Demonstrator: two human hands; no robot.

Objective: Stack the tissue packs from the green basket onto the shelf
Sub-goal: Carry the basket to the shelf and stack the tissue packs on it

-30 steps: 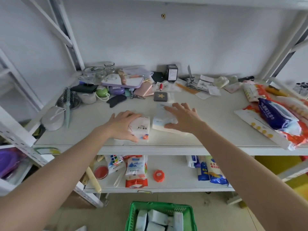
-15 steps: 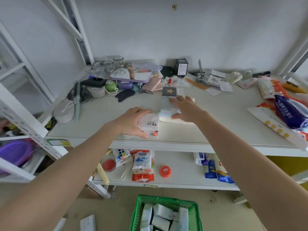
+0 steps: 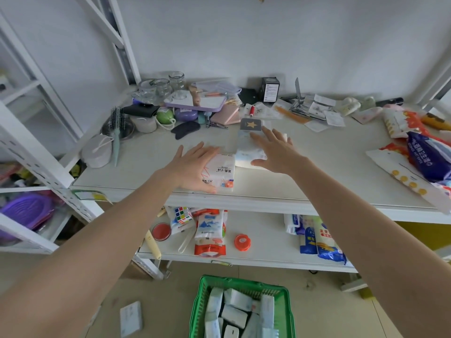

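Observation:
Two tissue packs lie side by side near the front of the white shelf (image 3: 329, 176). The white pack with red print (image 3: 223, 170) sits on the left, and my left hand (image 3: 191, 167) lies flat against its left half with the fingers spread. The pale blue pack (image 3: 246, 152) sits to its right, partly under my right hand (image 3: 277, 152), whose fingers are also spread. On the floor below stands the green basket (image 3: 202, 286) with several more tissue packs (image 3: 235, 313) inside.
Jars, a hairbrush (image 3: 117, 132), a purple tray and small items crowd the shelf's back. Snack and wipes bags (image 3: 429, 157) fill its right end. The lower shelf holds a puzzle cube, packets and a red lid. One flat pack (image 3: 131, 318) lies on the floor.
Both hands have gone from curled around the packs to flat with fingers spread. The two packs stay where they were on the shelf. The view has pulled back and tilted down.

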